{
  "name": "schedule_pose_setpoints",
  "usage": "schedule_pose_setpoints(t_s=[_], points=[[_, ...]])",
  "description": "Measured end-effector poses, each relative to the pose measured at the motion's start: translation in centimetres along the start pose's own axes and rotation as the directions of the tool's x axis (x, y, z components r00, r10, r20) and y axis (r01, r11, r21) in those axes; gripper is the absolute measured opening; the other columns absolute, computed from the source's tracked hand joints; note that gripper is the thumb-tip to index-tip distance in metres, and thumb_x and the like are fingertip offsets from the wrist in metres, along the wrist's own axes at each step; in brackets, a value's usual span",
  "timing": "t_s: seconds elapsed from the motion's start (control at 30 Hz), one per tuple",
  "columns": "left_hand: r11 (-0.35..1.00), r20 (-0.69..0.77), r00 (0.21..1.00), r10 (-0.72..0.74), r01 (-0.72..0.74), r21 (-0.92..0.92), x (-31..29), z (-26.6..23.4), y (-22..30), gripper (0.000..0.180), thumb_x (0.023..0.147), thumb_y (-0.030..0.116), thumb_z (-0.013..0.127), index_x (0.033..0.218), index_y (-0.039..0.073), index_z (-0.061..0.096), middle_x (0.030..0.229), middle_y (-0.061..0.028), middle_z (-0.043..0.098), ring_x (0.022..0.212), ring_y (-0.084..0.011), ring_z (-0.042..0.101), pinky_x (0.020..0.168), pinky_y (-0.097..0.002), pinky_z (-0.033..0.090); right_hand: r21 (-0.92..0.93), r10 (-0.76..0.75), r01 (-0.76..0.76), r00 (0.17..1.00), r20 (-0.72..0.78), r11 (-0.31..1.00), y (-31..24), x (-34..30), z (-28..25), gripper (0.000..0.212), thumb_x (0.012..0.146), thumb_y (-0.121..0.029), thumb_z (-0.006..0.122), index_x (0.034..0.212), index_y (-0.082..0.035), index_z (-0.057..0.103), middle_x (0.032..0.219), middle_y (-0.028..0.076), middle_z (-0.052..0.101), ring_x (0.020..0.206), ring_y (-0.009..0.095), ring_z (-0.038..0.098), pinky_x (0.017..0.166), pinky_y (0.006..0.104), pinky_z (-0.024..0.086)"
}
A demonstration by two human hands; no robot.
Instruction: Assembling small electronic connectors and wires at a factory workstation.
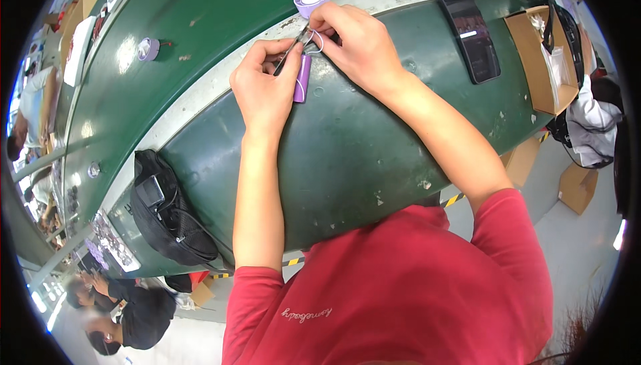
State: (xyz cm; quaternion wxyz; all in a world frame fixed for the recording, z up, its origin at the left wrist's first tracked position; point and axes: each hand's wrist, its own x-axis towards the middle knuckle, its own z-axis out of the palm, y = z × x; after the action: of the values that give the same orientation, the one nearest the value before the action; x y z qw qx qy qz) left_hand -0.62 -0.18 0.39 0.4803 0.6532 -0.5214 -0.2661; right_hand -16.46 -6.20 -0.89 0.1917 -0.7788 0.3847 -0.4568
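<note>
Purple cylinder [302,83] adjoins left fingers [290,68] gripping a dark tool [304,33]. Beyond it, right fingers [326,17] apparently pinch white wire [322,43], likely for control.

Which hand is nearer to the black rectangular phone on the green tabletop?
Right. The right hand is to the left of the phone; the left hand is farther left, beside the small purple cylinder.

Fine work half covered at twelve o'clock.
The left hand [262,78] hides part of a slim dark tool [286,57] I can't identify; the right hand [360,46] masks where a thin white loop [322,43] ends. At nine, a worker [35,101] shows too small to follow; at eight, a dark-clothed person's [143,315] face blurs; at six, the red shirt [394,291] is cut off.
</note>
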Motion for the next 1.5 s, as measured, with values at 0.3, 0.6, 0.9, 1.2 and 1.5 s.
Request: schedule_pose_setpoints(t_s=[0.3, 0.6, 0.9, 1.2, 1.5], points=[[0.979, -0.124, 0.991, -0.052, 0.027, -0.2, 0.1, -0.2, 0.0, 0.015, 0.091, 0.004, 0.075, 0.101, -0.003, 0.066, 0.091, -0.0081, 0.073, 0.083, -0.0104, 0.068, 0.077, -0.0253, 0.054, -0.077, 0.041, -0.037, 0.998, 0.052, 0.996, -1.2, 0.6, -2.2, 0.024, 0.079, -0.02, 0.078, 0.084, -0.007, 0.059, 0.077, 0.006, 0.063, 0.076, 0.03, 0.063, 0.068, 0.0409, 0.052], [0.988, -0.11, 0.993, -0.036, 0.019, -0.151, 0.2, -0.2, 0.0, 0.014, 0.09, 0.004, 0.075, 0.099, -0.002, 0.066, 0.091, -0.0082, 0.073, 0.077, -0.0107, 0.067, 0.074, -0.0258, 0.053, -0.439, 0.112, -0.095, 0.994, 0.012, 0.893, -1.2, 0.1, -0.8, 0.049, 0.085, -0.024, 0.075, 0.131, -0.015, 0.062, 0.147, 0.023, 0.038, 0.132, 0.042, 0.038, 0.107, 0.0543, 0.035], [0.997, -0.093, 0.995, 0.021, -0.028, -0.077, 0.2, -0.2, -0.2, 0.015, 0.089, 0.007, 0.077, 0.096, -0.001, 0.067, 0.085, -0.0072, 0.073, 0.074, -0.0109, 0.066, 0.072, -0.0265, 0.053, -0.317, 0.068, -0.051, 0.997, 0.042, 0.947, -0.1, 0.0, -0.9, 0.039, 0.086, -0.023, 0.073, 0.123, -0.012, 0.064, 0.129, 0.01, 0.057, 0.128, 0.035, 0.045, 0.104, 0.0517, 0.036], [0.996, 0.053, 0.999, 0.005, -0.01, 0.089, -0.1, -0.3, 0.6, 0.015, 0.09, 0.009, 0.076, 0.098, -0.001, 0.066, 0.086, -0.0044, 0.071, 0.076, -0.0083, 0.063, 0.074, -0.0245, 0.051, 0.099, 0.056, -0.06, 0.997, 0.044, 0.993, -0.1, 0.4, -0.7, 0.018, 0.088, -0.019, 0.073, 0.096, -0.003, 0.069, 0.099, 0.009, 0.069, 0.1, 0.029, 0.061, 0.091, 0.041, 0.046], [0.993, -0.048, 0.997, 0.059, -0.063, -0.095, 0.0, -0.1, 0.0, 0.014, 0.089, 0.009, 0.077, 0.096, 0.0, 0.069, 0.081, -0.0046, 0.071, 0.068, -0.0085, 0.06, 0.066, -0.0244, 0.05, 0.125, 0.082, -0.084, 0.996, 0.017, 0.989, -0.1, 0.5, -0.6, 0.016, 0.086, -0.016, 0.073, 0.092, -0.002, 0.068, 0.091, 0.009, 0.069, 0.092, 0.029, 0.062, 0.085, 0.0395, 0.048]])
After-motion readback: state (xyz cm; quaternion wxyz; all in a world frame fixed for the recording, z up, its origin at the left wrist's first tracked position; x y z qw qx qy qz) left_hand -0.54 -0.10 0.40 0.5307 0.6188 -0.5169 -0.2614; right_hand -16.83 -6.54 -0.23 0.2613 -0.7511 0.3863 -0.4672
